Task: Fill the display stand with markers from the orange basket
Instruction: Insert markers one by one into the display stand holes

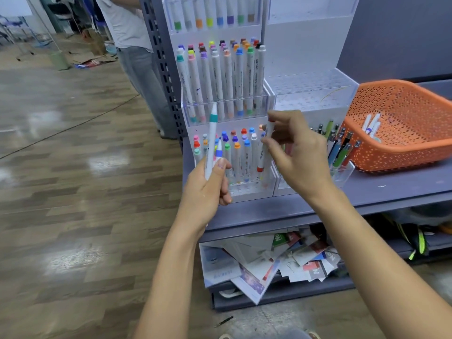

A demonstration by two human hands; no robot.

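A clear tiered display stand on a grey shelf holds several white markers with coloured caps. My left hand grips two markers in front of the lowest tier: a teal-banded one pointing up and a blue-banded one. My right hand pinches a red-capped marker upright over the right end of the lowest tier. The orange basket sits at the right on the shelf, with a few white markers lying in it.
A small clear holder with several pens stands between the stand and the basket. A person stands behind the shelf's left post. Loose papers and cards are heaped on the lower shelf. Wooden floor lies to the left.
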